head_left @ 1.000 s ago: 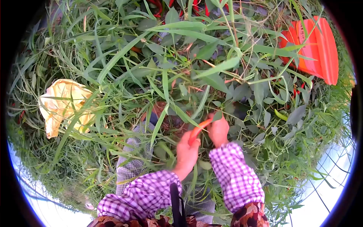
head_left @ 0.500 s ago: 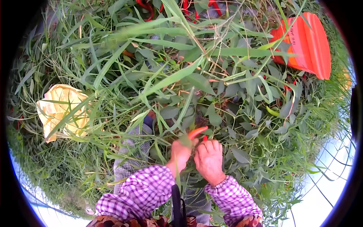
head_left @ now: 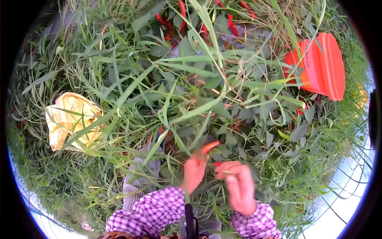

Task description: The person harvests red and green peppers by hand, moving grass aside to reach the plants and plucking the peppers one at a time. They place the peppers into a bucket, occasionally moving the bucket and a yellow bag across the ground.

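My left hand (head_left: 194, 172), at the lower middle, is closed round a red chili pepper (head_left: 210, 147) whose tip points up to the right; more red shows between the fingers. Just right of it, my right hand (head_left: 238, 184) is turned with its fingers pinched together. A small red pepper end (head_left: 217, 163) and a pale stem stick out at its fingertips. The two hands are a little apart. Below and around them are green leaves and grass, with my checked trouser leg (head_left: 141, 179) beside the left hand.
An orange-red bucket (head_left: 324, 65) lies tilted at the upper right. On the left sits a crumpled yellow bag (head_left: 75, 121). Red peppers (head_left: 182, 16) hang among leaves at the top, and a green pepper (head_left: 283, 135) at the right. Long grass blades cross the middle.
My right hand has moved away to the right and turned, with a small red pepper end now showing at its fingertips. My left hand stays closed on its pepper, slightly lower.
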Motion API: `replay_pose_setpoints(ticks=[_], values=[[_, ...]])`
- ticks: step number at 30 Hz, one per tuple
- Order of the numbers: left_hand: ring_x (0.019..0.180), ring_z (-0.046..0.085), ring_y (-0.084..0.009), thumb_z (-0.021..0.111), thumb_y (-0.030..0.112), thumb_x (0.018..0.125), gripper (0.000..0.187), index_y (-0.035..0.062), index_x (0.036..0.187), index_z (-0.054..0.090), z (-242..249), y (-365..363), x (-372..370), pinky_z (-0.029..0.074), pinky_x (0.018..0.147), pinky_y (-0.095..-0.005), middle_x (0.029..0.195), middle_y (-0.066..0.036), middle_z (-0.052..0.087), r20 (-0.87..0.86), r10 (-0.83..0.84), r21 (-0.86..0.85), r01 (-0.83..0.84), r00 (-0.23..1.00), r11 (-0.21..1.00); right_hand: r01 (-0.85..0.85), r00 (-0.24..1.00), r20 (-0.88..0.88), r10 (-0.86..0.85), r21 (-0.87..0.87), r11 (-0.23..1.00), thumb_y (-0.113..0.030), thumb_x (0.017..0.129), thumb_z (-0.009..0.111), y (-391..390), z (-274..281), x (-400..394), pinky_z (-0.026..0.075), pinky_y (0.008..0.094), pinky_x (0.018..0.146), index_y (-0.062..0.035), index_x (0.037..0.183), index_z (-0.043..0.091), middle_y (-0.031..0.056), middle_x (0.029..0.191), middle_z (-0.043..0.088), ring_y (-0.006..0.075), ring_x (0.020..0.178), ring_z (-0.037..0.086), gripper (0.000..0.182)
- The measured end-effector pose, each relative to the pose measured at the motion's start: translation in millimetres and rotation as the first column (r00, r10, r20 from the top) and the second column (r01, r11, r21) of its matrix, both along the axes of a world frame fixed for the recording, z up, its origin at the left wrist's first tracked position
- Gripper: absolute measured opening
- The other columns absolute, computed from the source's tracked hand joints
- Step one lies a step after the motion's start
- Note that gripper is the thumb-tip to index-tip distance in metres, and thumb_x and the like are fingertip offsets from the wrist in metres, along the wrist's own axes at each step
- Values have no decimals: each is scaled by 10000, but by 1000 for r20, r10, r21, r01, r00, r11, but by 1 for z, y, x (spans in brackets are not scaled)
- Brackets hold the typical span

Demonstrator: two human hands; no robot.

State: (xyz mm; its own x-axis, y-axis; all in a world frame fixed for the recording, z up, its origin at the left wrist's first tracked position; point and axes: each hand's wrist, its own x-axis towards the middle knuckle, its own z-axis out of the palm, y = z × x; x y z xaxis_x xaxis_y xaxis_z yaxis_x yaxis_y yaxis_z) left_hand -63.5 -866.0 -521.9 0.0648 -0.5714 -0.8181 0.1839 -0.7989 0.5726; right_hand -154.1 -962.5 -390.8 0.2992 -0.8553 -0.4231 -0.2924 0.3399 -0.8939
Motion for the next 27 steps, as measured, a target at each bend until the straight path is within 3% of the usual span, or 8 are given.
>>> replay_pose_setpoints(ticks=[4, 5, 9, 12, 16, 21, 24, 27], values=[[730, 491, -35, 505, 106, 953, 363, 71, 1311, 553, 12, -18, 4, 420, 646, -204, 911, 23, 602, 123, 104, 49, -110, 987, 993, 320, 947, 98, -305, -301, 898, -120, 956, 474, -24, 25, 2, 475, 315, 649, -29, 955, 453, 48, 717, 493, 158, 664, 478, 94], [771, 524, -33, 500, 107, 956, 363, 59, 1313, 545, 14, -22, 2, 449, 683, -210, 964, -2, 645, 113, 176, 24, -180, 978, 983, 320, 947, 91, -310, -382, 867, -129, 895, 611, -21, 19, -3, 435, 240, 568, -18, 1025, 476, 17, 744, 478, 91, 637, 435, 218], [972, 550, -339, 641, 131, 827, 349, 91, 1171, 593, 43, -34, 8, 422, 896, -431, 998, -134, 590, 420, 7, -383, 170, 908, 908, 131, 969, -235, -73, 241, 962, -49, 662, 821, -32, 15, 4, 338, 160, 503, -57, 1223, 511, 0, 856, 521, 10, 612, 373, 641], [958, 545, -334, 684, 147, 735, 500, 71, 1212, 559, 26, -24, 2, 364, 963, -476, 984, -113, 599, 424, 22, -566, 246, 906, 787, -242, 935, -297, 195, -133, 961, 15, 716, 714, -16, -14, -7, 492, 277, 639, -9, 1004, 630, 91, 921, 581, 184, 757, 586, 301], [1065, 561, -282, 680, 279, 794, 547, 42, 1263, 528, 45, -40, 8, 332, 1023, -486, 1106, -118, 609, 407, -116, -630, 370, 906, 683, -229, 919, -356, 169, -136, 964, 29, 730, 685, -27, 13, -13, 501, 361, 758, -18, 1016, 594, 155, 957, 560, 302, 880, 589, 303], [1198, 498, -320, 666, 353, 808, 587, 26, 1272, 515, 54, -52, 8, 296, 1054, -502, 1214, -146, 573, 475, -75, -647, 405, 877, 646, -443, 768, -601, -222, -748, 495, -251, 871, 653, -103, 87, -65, 408, 369, 797, -81, 1036, 566, 62, 892, 520, 237, 840, 509, 252], [1174, 519, -301, 698, 276, 788, 477, 47, 1187, 571, 54, -60, -1, 320, 1037, -495, 1162, -116, 600, 486, -42, -659, 398, 873, 638, -612, 669, -590, -452, -782, 116, -140, 890, 626, -193, 128, -108, 414, 378, 824, -57, 1058, 538, 96, 970, 533, 249, 891, 500, 207], [1162, 527, -292, 716, 225, 776, 415, 64, 1138, 591, 54, -67, -9, 333, 1029, -488, 1139, -99, 607, 488, -35, -672, 401, 872, 623, -646, 476, -667, -572, -707, 287, -153, 848, 687, -294, 135, -174, 428, 404, 908, -20, 1114, 516, 147, 1102, 537, 305, 1019, 521, 343]])
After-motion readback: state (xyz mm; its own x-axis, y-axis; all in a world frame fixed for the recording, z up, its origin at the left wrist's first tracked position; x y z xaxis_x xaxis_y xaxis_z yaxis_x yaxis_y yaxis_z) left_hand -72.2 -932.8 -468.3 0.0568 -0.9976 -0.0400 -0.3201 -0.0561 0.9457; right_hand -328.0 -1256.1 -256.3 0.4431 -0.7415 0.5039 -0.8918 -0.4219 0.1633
